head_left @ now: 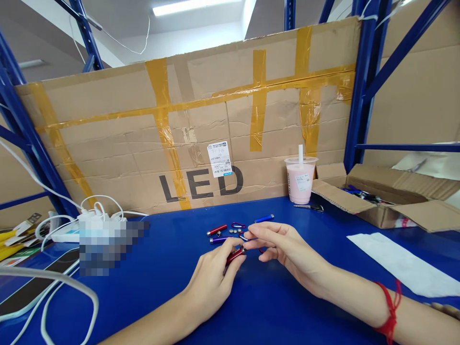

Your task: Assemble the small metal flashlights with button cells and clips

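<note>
My left hand (212,278) grips a small red cylinder, a keychain light (235,254), low over the blue table (172,268). My right hand (283,247) meets it from the right, its fingertips pinching at the cylinder's front end near a small clip ring (244,237). Just beyond lie another red light (216,230), a purple one (219,239), a blue one (264,219), a purple carabiner clip (237,224) and several small round button cells (235,231).
A taped cardboard sheet marked LED (201,184) stands behind. A pink drink cup with a straw (300,179) and an open carton of parts (381,196) sit at the right, white paper (398,261) nearer. A power strip with white cables (72,230) is at the left.
</note>
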`<state>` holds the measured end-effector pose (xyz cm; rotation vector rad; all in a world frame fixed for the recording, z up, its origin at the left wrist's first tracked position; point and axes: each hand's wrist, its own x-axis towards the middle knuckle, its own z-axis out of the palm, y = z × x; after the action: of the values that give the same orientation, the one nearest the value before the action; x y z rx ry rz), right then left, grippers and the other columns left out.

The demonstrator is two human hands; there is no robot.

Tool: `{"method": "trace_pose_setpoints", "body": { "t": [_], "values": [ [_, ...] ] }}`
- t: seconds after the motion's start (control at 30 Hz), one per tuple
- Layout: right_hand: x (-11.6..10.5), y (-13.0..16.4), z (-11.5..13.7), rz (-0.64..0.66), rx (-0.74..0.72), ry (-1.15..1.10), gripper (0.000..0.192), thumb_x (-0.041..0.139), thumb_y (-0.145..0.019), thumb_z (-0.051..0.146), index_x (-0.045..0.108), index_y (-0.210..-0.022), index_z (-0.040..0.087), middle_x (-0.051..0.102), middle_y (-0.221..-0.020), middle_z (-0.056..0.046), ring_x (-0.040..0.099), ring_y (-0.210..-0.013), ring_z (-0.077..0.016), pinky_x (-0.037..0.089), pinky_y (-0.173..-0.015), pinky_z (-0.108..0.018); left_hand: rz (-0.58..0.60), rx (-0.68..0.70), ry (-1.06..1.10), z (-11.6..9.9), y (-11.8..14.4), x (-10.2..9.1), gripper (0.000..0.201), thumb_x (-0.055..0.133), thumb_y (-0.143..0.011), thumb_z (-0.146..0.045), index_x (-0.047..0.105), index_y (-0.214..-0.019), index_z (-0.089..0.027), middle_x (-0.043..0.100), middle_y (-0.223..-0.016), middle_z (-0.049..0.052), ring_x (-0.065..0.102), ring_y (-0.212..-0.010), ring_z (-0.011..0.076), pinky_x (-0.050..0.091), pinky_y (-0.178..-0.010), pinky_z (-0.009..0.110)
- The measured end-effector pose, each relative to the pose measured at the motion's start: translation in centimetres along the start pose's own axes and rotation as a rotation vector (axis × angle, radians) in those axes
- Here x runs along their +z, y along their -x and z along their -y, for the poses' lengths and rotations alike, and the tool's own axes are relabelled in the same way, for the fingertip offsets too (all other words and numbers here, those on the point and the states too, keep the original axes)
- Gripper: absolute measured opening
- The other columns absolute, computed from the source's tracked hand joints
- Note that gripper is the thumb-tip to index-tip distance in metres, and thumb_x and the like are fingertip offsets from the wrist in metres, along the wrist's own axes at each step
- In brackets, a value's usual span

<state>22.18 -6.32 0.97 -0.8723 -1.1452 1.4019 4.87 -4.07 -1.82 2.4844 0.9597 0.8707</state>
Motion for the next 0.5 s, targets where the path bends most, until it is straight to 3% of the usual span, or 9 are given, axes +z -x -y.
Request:
{"method": "trace_pose_setpoints", "body": {
  "t": [0.2,0.5],
  "values": [
    [0.06,0.07,0.03,-0.009,0.046,0.006,0.031,0.073,-0.065,0.032,0.066,-0.091,0.017,0.066,-0.090,-0.006,0.062,-0.090,-0.0172,0.051,-0.054,-0.013,-0.011,0.012,0.012,-0.02,0.07,-0.04,0.016,0.036,-0.091,-0.026,0.044,-0.105,-0.028,0.059,-0.082,-0.004,0.056,-0.072,0.0121,0.040,-0.067,0.022],
    [0.14,0.07,-0.18,-0.066,0.100,0.058,0.035,0.075,-0.063,0.025,0.064,-0.096,0.018,0.062,-0.096,-0.002,0.059,-0.069,-0.0061,0.049,-0.048,-0.009,-0.012,0.010,-0.001,-0.12,0.03,0.01,0.015,0.037,-0.091,-0.026,0.044,-0.105,-0.027,0.060,-0.082,-0.004,0.057,-0.073,0.0119,0.040,-0.067,0.022]
  ]
}}
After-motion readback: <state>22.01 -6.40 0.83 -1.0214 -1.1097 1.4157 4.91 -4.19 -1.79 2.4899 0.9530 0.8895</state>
